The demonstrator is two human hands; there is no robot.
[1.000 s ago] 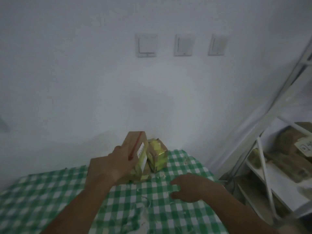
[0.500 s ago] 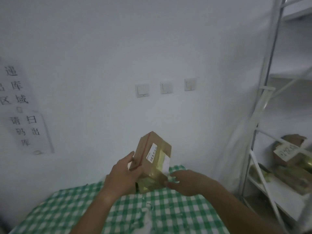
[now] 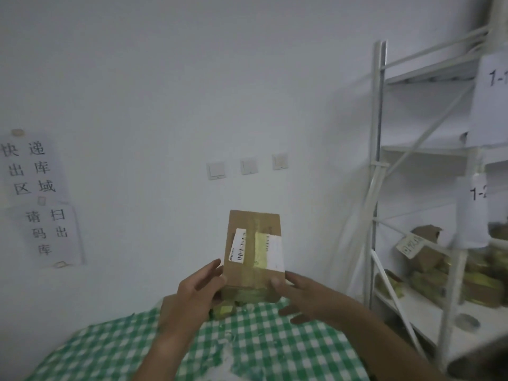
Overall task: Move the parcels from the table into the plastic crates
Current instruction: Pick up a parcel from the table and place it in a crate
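Lifted off the desk [image 3: 115,350] since a second ago, the cardboard parcel [image 3: 254,251] is now gripped by both the left hand [image 3: 196,291] and the right hand [image 3: 305,295], ready for a crate.

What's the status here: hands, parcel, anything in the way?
Left hand and right hand both hold the cardboard parcel, upright above the checked table. No crate in view. Another small parcel lies below; path otherwise open.

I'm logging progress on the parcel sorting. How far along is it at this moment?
Nothing visibly finished: no plastic crate shows in this view. In hand: one cardboard parcel, lifted above the checked table between the left hand and right hand. Left: carrying it to a crate, plus another small parcel on the table below it.
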